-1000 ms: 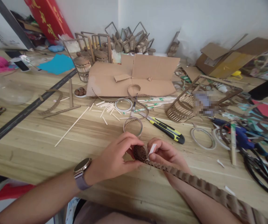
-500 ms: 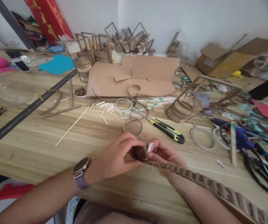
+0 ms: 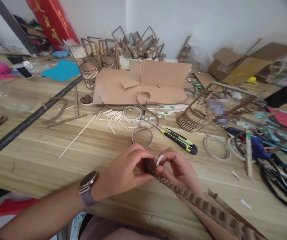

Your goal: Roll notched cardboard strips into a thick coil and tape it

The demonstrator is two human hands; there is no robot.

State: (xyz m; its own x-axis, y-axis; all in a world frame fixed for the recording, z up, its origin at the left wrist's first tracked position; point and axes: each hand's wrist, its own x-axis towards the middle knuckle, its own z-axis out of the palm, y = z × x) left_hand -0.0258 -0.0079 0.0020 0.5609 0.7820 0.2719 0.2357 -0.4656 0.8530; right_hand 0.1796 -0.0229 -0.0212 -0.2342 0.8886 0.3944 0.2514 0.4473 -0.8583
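Both hands meet over the near edge of the wooden table (image 3: 33, 156). My left hand (image 3: 123, 171), with a watch on its wrist, pinches a tightly wound coil of corrugated cardboard strip (image 3: 149, 165). My right hand (image 3: 180, 170) is closed on the same coil from the right, a small white bit of tape backing (image 3: 160, 158) sticking up at its fingertips. The loose tail of the strip (image 3: 208, 208) runs from the coil down to the lower right over my right forearm.
A yellow-black utility knife (image 3: 180, 139) lies just beyond the hands, beside a cardboard ring (image 3: 142, 136) and tape rolls (image 3: 217, 148). Flattened cardboard (image 3: 143, 81), slatted cardboard lanterns (image 3: 88, 71), sticks and a black ruler (image 3: 20, 125) crowd the table. Scissors and tools lie at right.
The strip's tail has swung lower and closer to my right forearm. Both hands have shifted slightly on the coil, still gripping it.
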